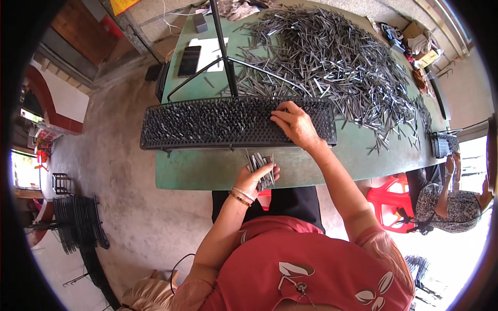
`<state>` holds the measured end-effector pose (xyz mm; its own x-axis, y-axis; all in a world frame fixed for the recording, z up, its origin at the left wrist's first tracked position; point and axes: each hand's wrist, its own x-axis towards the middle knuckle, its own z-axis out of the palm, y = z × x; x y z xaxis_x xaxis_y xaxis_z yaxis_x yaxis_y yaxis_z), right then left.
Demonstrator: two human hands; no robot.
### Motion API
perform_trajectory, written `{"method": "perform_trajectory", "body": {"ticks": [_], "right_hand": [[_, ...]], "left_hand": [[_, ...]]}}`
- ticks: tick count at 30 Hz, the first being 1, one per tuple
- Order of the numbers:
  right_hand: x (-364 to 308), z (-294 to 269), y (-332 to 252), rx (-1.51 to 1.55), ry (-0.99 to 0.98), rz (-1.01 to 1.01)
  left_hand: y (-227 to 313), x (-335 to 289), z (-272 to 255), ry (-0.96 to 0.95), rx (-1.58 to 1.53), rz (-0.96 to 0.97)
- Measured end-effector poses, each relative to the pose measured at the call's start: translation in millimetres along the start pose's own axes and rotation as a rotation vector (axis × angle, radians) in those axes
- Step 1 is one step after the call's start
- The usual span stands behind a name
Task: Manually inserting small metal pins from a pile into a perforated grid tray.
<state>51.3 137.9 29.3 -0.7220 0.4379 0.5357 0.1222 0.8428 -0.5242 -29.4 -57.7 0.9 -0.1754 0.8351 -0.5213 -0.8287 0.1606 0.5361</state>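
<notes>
Beyond the black perforated rack [325,116], a heap of dark strips [321,57] is lying. Over the rack's right half, the right hand [295,124] is poising, fingertips close together (whether they are gripping a strip, I cannot tell). Before the rack's near edge, the left hand [254,177] is holding a bundle of strips [258,161], pointing roughly rackward, its thumb hiding their middles.

Workshop: dark strips [332,57] heaped on green worktable [192,173], perforated rack [324,115], concrete floor [124,155].
</notes>
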Motion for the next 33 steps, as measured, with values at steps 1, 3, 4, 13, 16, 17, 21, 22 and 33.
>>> {"method": "perform_trajectory", "body": {"ticks": [1,3,4,13,16,17,21,22,33], "right_hand": [[-1,1,-3,0.004,-0.004,0.001],[-1,1,-10,-0.002,0.044,0.084],[-2,0,-15,0.027,0.127,0.060],[-43,-10,-50,0.493,-0.307,0.424],[-48,-13,-49,0.553,-0.345,0.519],[-48,-15,-49,0.557,-0.332,0.500],[-40,-30,-41,0.555,-0.236,0.692],[-34,-34,-35,0.453,-0.085,0.615],[9,-17,12,0.212,0.149,0.377]], "left_hand": [[0,0,0,0.005,-0.003,-0.001],[1,0,2,0.003,-0.027,0.033],[1,-1,2,0.010,-0.042,0.040],[1,2,8,-0.024,0.034,0.168],[-6,5,9,0.040,0.136,0.204],[-8,6,7,0.058,0.198,0.249],[-14,13,-1,0.075,0.162,0.287],[-12,16,-5,0.104,0.213,0.221],[-3,12,-12,0.024,-0.014,0.086]]}}
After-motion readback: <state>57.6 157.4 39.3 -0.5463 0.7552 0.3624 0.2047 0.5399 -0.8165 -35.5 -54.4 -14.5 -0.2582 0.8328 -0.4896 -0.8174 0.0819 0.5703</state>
